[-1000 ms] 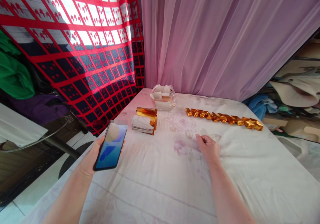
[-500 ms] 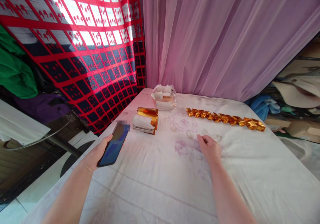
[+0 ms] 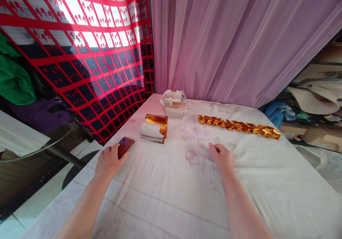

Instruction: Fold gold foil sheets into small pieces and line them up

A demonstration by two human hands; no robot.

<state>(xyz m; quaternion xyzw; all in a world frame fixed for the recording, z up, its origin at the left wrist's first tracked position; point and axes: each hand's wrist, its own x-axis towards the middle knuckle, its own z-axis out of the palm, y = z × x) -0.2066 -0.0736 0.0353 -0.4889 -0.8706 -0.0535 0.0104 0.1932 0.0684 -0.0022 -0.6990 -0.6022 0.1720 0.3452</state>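
My left hand (image 3: 109, 161) is closed around a smartphone (image 3: 125, 147) at the left side of the table. The phone's reddish-brown back with its camera lenses faces up, and its far end is blurred out. Farther right, my right hand (image 3: 223, 157) rests on the cloth with its fingers curled in, and nothing shows between them. Beyond that hand lies a long row of folded gold foil paper pieces (image 3: 237, 125), nested one into another. To the right of the phone sits a stack of foil paper sheets (image 3: 153, 133), gold on one side and white on the other.
A clear plastic bag (image 3: 174, 105) with paper inside stands at the back of the table. The table wears a white flowered cloth (image 3: 165, 182). A purple curtain (image 3: 219, 43) hangs behind, a red checked cloth (image 3: 107, 53) at the left. Shelves with hats (image 3: 315, 98) are at the right.
My left hand has turned the phone over from screen up to back up and lowered it toward the table. My right hand keeps its place; the view has shifted slightly.
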